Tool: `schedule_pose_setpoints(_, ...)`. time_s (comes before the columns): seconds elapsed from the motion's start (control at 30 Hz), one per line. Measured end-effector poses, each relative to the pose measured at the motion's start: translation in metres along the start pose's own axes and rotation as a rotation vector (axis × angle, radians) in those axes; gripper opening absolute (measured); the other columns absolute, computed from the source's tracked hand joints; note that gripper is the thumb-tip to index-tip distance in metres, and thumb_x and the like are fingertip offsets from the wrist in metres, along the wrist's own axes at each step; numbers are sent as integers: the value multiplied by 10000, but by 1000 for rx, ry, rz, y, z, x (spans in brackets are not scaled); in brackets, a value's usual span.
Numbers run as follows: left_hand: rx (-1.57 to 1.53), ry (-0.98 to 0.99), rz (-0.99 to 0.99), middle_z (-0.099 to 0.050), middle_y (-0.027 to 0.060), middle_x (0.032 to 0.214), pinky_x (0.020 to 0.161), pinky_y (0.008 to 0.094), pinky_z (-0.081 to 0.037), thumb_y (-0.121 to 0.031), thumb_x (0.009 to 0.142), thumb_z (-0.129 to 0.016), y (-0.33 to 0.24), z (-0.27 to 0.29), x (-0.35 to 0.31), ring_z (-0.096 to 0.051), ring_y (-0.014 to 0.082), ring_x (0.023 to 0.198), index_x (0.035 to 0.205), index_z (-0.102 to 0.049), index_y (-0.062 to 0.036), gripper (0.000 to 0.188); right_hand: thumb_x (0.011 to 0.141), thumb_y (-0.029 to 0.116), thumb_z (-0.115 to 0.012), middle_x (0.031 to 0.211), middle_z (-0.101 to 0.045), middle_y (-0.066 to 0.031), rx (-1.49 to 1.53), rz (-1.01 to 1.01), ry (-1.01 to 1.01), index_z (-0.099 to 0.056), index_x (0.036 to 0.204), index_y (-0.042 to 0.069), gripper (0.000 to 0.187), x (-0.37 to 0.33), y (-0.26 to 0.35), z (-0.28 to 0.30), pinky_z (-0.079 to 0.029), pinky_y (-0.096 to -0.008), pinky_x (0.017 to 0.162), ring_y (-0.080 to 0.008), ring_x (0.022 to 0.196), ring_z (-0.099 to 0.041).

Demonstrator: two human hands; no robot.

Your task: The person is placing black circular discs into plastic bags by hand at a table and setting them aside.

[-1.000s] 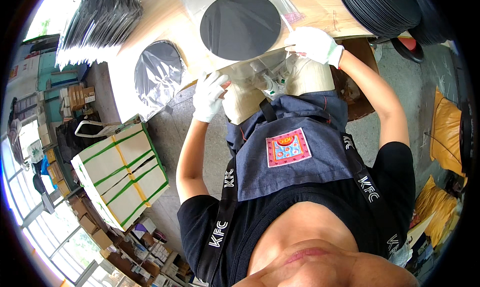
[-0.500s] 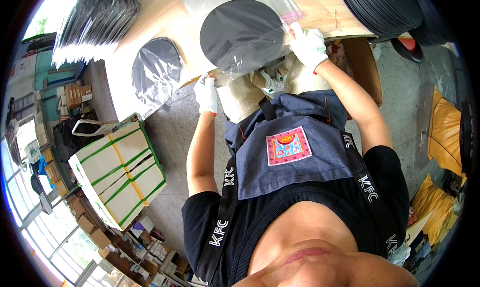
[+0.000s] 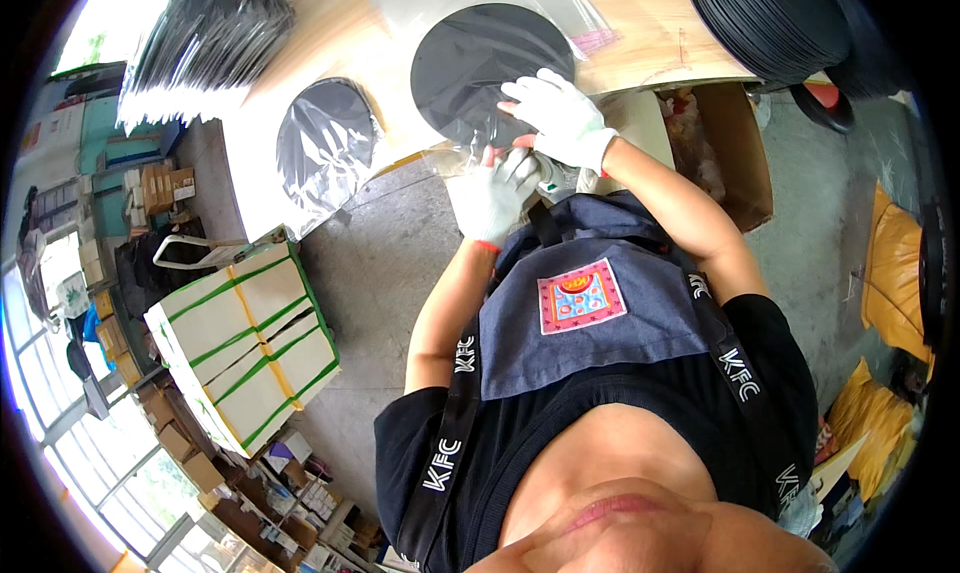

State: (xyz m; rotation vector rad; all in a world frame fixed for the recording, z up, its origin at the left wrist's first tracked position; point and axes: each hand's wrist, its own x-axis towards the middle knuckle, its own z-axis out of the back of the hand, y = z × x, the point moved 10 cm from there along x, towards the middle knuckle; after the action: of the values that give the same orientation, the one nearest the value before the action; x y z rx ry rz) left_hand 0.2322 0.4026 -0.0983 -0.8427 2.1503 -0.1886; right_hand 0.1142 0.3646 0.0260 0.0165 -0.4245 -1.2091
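Observation:
A black round disc (image 3: 470, 63) lies on the wooden table in front of me, inside a clear plastic bag (image 3: 465, 148) whose near end hangs at the table's edge. My left hand (image 3: 495, 198), in a white glove, is closed at that near end, with the film at its thumb and fingertips. Over the lower right of the disc reaches my right hand (image 3: 565, 123), also gloved, its fingers stretched out on the bag. Part of the film under both hands is hidden. To the left lies another bagged black disc (image 3: 325, 138).
A pile of bagged discs (image 3: 210, 48) stands at the far left, a stack of bare black discs (image 3: 765, 23) at the far right. Flat clear bags (image 3: 560, 8) lie behind the disc. Below the table's right side sits an open cardboard box (image 3: 740, 153); a strapped white carton (image 3: 245, 343) stands left.
Both hands have moved inward from the bag's sides. My right hand has let go of the right edge and come over the disc; my left has shifted right along the near end.

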Motion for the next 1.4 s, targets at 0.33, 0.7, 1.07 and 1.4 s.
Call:
schedule_pose_setpoints(0.33,760,-124,-702,-671,100,814,657,279,-484,-205,911,-589,-136,-48,-40,-617,150,716,983,-630,28,247,961,272,-507,1269,-573,-129,1030,-631,-286,-496,1320,84,406,-10,-136,-4,-412,-306,968,-232,1187,-528)
schedule_pose_setpoints(0.7,100,-343,-809,-598,64,814,774,446,-560,-209,904,-537,-314,206,-77,-565,172,739,1337,-409,-24,488,900,-17,-521,1319,-528,-120,1030,-341,-291,-458,1330,-12,434,-28,-113,113,-370,-287,1052,-169,1222,-490)
schedule_pose_setpoints(1.07,381,-495,-410,-469,91,1351,1056,409,-326,-330,930,-476,-301,269,-60,-465,229,1239,1355,-449,-137,467,855,345,-577,1114,-641,-115,-505,-570,-640,-663,1067,98,336,-112,-198,337,-475,-366,903,-279,1072,-588)
schedule_pose_setpoints(1.4,1013,-785,-405,-625,125,644,418,278,-441,-304,901,-536,-302,181,-133,-535,175,447,902,-613,34,347,795,418,-652,1141,-618,-110,-418,-727,-48,-647,1108,103,444,-123,-246,317,-440,-415,938,-305,1077,-561)
